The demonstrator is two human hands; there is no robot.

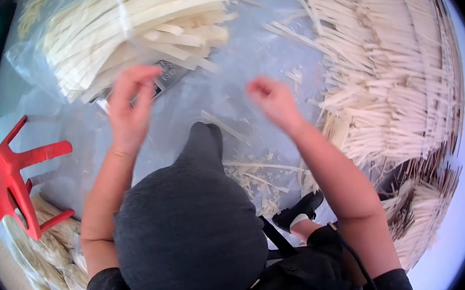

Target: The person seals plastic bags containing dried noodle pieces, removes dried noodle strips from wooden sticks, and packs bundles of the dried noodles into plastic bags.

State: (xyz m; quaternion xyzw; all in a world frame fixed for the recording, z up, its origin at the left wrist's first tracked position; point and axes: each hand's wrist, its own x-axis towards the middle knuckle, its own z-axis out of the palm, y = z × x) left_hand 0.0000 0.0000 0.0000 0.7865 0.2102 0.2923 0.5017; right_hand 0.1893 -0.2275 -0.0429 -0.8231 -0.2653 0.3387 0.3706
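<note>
My left hand (133, 101) is raised beside a large bundle of pale flat strips (102, 40), its thumb and fingers bent and apart, with nothing visible between them. Behind its fingertips a grey device with buttons (167, 77) shows partly under the bundle. To the right, my right hand (273, 100) hovers over the grey floor with its fingers curled together. Motion blur hides whether anything small is between them. Clear plastic (34, 66) lies around the bundle's left side.
A big pile of pale strips (383, 72) fills the right side. Strip scraps (259, 179) litter the floor near a black shoe (299, 210). At the left are a red stool (15, 179) and wrapped strips (54, 231). Dark grey fabric (188, 234) covers the lower middle.
</note>
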